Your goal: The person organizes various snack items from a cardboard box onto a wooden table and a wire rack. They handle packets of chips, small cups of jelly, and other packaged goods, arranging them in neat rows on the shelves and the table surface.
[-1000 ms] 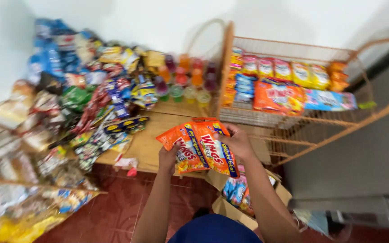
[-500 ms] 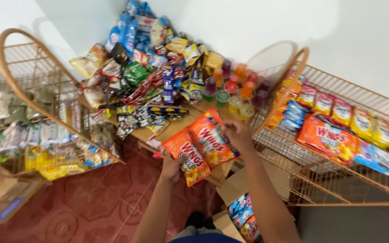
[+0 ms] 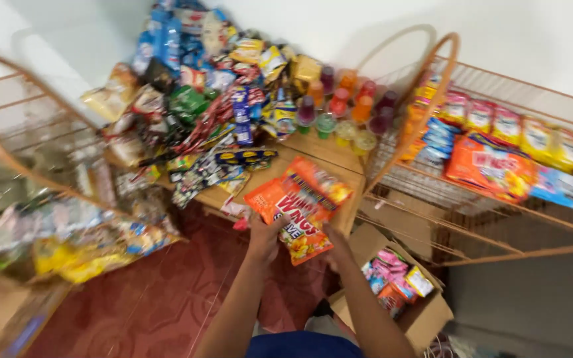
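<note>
Head view, hands (image 3: 264, 233) gripping orange snack packets (image 3: 300, 207)

Glossy plastic snack packets (image 3: 303, 207), a smooth wooden table (image 3: 329, 156), wire metal racks (image 3: 432, 192), a matt cardboard box (image 3: 426, 315)

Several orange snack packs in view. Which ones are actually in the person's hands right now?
The two orange snack packs over the wooden table's front edge, held by the left hand and right hand. The similar orange pack lies untouched on the right wire rack.
</note>
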